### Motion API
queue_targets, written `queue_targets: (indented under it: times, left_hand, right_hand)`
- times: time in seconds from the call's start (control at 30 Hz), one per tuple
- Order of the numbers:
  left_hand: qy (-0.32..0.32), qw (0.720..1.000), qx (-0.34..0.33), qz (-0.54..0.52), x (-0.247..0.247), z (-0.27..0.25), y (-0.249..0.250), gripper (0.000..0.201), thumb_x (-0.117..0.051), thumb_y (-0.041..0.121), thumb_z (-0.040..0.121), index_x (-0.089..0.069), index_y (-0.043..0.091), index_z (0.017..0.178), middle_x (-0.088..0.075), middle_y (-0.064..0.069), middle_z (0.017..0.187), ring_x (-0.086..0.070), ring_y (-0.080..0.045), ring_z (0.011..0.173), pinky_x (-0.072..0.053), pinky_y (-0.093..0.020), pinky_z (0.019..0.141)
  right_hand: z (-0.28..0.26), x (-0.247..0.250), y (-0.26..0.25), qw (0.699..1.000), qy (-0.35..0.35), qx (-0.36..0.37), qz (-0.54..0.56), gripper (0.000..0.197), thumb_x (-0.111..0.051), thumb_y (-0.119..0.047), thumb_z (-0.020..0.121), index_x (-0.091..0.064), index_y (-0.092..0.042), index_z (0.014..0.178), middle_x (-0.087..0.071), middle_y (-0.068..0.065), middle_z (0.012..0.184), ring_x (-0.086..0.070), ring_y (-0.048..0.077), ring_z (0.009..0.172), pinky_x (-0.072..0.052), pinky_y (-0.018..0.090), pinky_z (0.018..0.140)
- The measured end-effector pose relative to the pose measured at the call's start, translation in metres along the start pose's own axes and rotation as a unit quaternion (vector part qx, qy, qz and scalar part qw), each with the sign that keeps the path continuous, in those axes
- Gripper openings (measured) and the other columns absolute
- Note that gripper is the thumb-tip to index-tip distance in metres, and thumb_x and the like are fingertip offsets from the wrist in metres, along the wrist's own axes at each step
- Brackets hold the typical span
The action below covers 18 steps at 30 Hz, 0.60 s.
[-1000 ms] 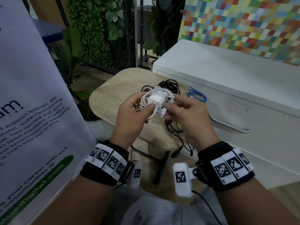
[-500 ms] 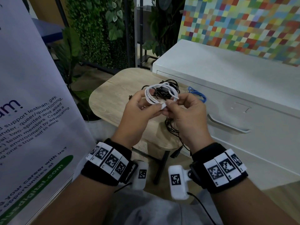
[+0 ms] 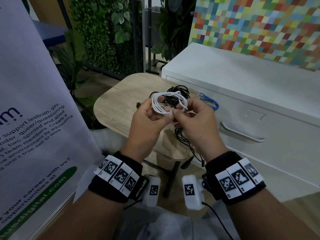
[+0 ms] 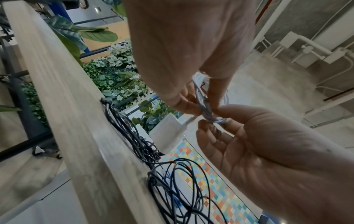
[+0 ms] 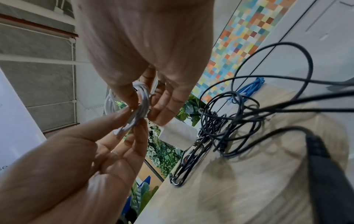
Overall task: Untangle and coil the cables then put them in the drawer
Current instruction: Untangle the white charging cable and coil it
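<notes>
White cable (image 3: 168,103) is wound into a small ring, and I hold it up in the air above the desk (image 3: 121,101). My left hand (image 3: 147,123) pinches the ring at the bottom with thumb and finger. My right hand (image 3: 195,122) pinches it too, just beside my left thumb, where the loose end is. Both hands are closed on the same cable.

I think the job now is to finish this coil so it stays round. To do it well, I should keep my left pinch tight so the loops do not spring open. Then my right hand can tuck the loose end around the loops. I should go slow, because thin cable slips. A white charger block (image 5: 178,136) seems to hang under my fingers, and I cannot tell how it joins on.

Now the big things, then the small ones. A tall banner (image 3: 34,118) stands on my left. A white cabinet (image 3: 242,84) stands on my right, and its drawer (image 3: 259,129) is shut. I must open it before anything goes in. The desk is pale wood with round corners. On it lies a messy pile of black cables (image 3: 178,90), and some hang over the edge. A little blue cable (image 3: 210,101) lies by the cabinet.
</notes>
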<state>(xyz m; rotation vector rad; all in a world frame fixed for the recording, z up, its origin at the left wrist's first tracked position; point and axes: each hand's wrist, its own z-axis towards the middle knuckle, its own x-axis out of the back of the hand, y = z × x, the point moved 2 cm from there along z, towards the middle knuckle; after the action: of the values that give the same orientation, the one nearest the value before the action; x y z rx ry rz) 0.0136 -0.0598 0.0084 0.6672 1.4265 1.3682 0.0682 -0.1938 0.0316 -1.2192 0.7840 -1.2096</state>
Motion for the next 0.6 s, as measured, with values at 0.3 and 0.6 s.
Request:
queue_targets:
  times: [0.3, 0.6]
  left_hand:
    - [-0.025, 0.998, 0.026, -0.049, 0.0, 0.01, 0.01, 0.045, -0.068, -0.006, 0.093, -0.063, 0.015, 0.132, -0.076, -0.013, 0.098, -0.07, -0.022, 0.086, -0.057, -0.032, 0.078]
    - [0.003, 0.996, 0.02, -0.085, 0.001, 0.018, 0.015, 0.039, -0.066, -0.001, 0.095, -0.063, 0.02, 0.128, -0.075, -0.013, 0.093, -0.066, -0.017, 0.074, -0.059, -0.028, 0.076]
  right_hand:
    - [0.007, 0.014, 0.001, 0.993, -0.078, -0.07, 0.055, 0.029, -0.066, -0.026, 0.088, -0.07, -0.032, 0.116, -0.075, -0.008, 0.109, -0.07, 0.01, 0.106, -0.052, 0.037, 0.086]
    - [0.005, 0.008, 0.006, 0.977, -0.185, -0.106, 0.012, 0.05, -0.074, -0.006, 0.086, -0.065, -0.029, 0.13, -0.074, 0.002, 0.117, -0.073, 0.021, 0.1, -0.056, 0.057, 0.093]
